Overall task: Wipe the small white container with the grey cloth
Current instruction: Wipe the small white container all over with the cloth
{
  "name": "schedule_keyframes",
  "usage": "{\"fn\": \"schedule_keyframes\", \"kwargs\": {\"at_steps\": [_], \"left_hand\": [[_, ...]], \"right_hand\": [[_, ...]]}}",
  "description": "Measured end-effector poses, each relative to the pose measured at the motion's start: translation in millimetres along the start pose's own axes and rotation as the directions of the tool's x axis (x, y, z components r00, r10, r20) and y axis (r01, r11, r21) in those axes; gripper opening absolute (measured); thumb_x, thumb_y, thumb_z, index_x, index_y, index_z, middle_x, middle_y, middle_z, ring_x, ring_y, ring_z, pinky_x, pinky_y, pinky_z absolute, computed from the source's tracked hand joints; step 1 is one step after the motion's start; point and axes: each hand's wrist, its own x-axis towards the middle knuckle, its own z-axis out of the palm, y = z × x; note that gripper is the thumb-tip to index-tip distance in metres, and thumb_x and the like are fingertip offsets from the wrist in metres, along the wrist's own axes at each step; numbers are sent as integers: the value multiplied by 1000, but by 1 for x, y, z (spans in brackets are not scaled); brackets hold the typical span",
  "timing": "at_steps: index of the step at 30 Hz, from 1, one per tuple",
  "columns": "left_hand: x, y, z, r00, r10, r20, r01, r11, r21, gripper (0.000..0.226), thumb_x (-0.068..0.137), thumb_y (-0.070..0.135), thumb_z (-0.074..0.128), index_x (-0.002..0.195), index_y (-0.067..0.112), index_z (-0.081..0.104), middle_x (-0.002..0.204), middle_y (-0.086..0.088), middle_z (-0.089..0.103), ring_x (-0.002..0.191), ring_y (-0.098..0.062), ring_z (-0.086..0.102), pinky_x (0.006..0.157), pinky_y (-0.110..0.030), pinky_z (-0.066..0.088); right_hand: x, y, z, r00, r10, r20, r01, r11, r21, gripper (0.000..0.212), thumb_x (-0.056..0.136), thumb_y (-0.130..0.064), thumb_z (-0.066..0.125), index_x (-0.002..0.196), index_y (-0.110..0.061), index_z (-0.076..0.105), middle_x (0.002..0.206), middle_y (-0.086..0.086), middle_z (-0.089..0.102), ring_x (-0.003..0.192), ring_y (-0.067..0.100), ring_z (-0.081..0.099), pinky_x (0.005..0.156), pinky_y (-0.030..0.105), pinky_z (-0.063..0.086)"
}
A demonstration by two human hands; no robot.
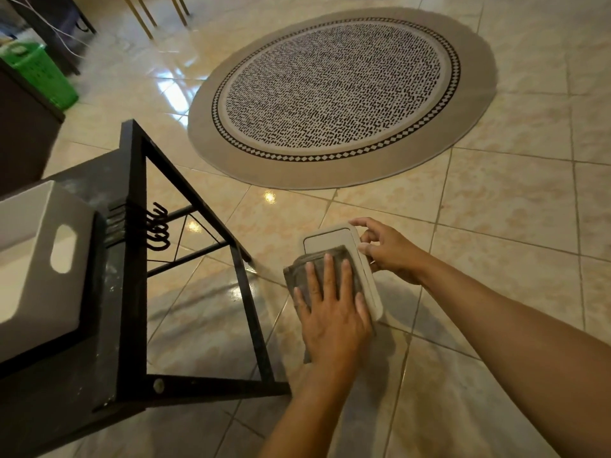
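The small white container (334,239), a flat rectangular box with rounded corners and a lid, is held over the tiled floor to the right of the black stand. A folded grey cloth (325,259) lies over its near and left part. My left hand (332,312) rests flat on the cloth, fingers spread and pointing away from me, pressing it against the lid. My right hand (388,251) grips the container's right edge near the far corner. Hand and cloth hide the container's near half.
A black metal-framed stand (135,292) with hooks (158,229) stands at the left and carries a white bin with a handle hole (39,259). A round patterned rug (340,94) lies on the floor beyond. A green basket (39,74) and dark furniture stand at the far left.
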Motion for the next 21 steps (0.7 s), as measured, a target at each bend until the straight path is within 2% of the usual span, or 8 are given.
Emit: {"fn": "schedule_keyframes", "kwargs": {"at_steps": [5, 9, 13, 16, 19, 21], "left_hand": [[36, 12, -4, 998, 23, 52, -25, 999, 34, 62, 101, 49, 10, 151, 32, -21, 158, 2, -32, 142, -26, -35, 113, -55, -21], [28, -3, -7, 997, -71, 12, 71, 996, -47, 63, 101, 48, 15, 152, 31, -18, 159, 1, -30, 143, -24, -34, 117, -56, -13], [11, 16, -9, 996, -24, 80, 28, 998, -49, 61, 101, 50, 12, 150, 34, -22, 156, 2, -36, 140, -23, -38, 115, -53, -20], [27, 4, -17, 999, 31, 30, -28, 994, -102, 60, 101, 50, 17, 152, 37, -13, 159, 5, -28, 142, -21, -35, 118, -50, -15], [26, -15, -13, 995, 100, 15, -99, 993, -69, 64, 99, 55, 22, 153, 40, -10, 161, 7, -25, 142, -21, -36, 116, -50, -18], [32, -12, -10, 992, 128, 10, -128, 992, -16, 63, 99, 56, 18, 153, 40, -10, 162, 7, -22, 143, -23, -34, 116, -55, -16]], "right_hand": [[0, -1, 0, 1000, -2, 5, 2, 1000, -11, 48, 97, -4, 52, 140, -25, 46, 92, 12, 50, 80, 22, 61, 67, 36, 62], [-1, -3, 2, 1000, -4, -7, 4, 1000, -17, 51, 96, -1, 50, 142, -22, 45, 90, 9, 48, 80, 21, 59, 70, 38, 62], [-1, -1, 1, 1000, -13, -11, 13, 1000, -18, 50, 97, -2, 50, 142, -23, 45, 90, 9, 49, 78, 19, 59, 70, 38, 60], [-2, -3, -1, 1000, -13, 2, 13, 1000, -28, 50, 97, -3, 50, 143, -23, 44, 92, 11, 51, 80, 19, 61, 67, 32, 62], [-2, -3, 0, 1000, -11, 2, 11, 999, -37, 50, 98, -4, 50, 143, -24, 43, 92, 10, 50, 82, 21, 60, 71, 40, 62], [-1, -4, 1, 1000, -8, 5, 8, 1000, -11, 48, 98, -6, 51, 142, -24, 44, 91, 10, 49, 81, 22, 59, 74, 44, 61]]}}
